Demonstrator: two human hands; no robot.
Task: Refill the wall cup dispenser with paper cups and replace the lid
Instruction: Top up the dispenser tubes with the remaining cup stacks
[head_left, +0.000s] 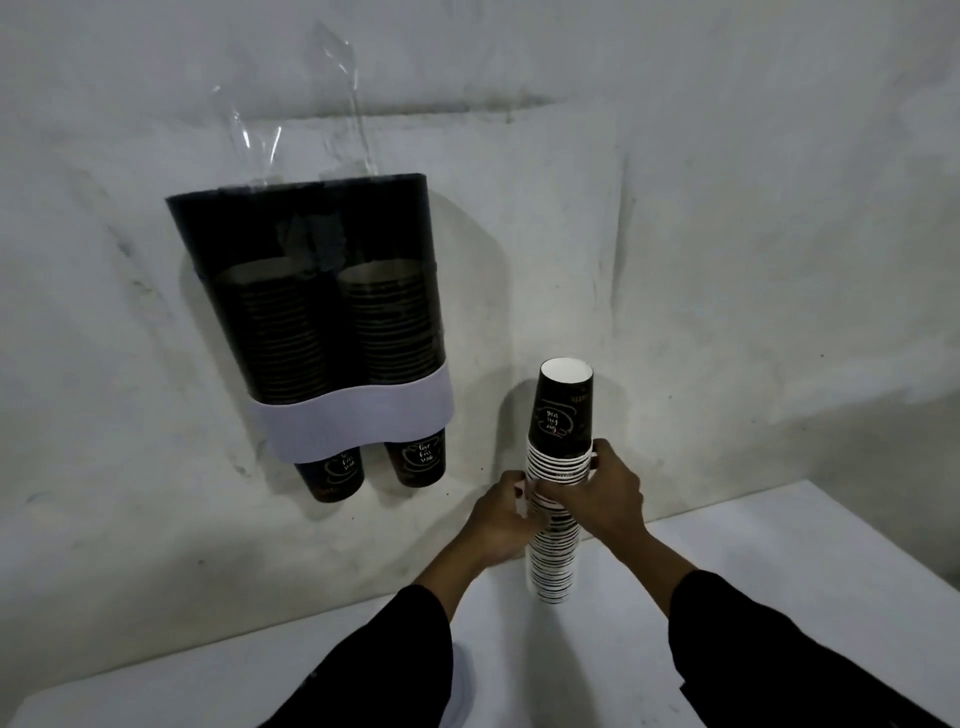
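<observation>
now both hands, left hand (506, 512) and right hand (602, 493), grip the cup stack (556, 499); keep it straight toward the dispenser (322, 291).

White cursive lettering is printed on the top cup of the held stack (557, 415) and on the two cups (418, 457) protruding below the wall dispenser (358, 415), but it cannot be read with certainty. No other text is seen.
</observation>
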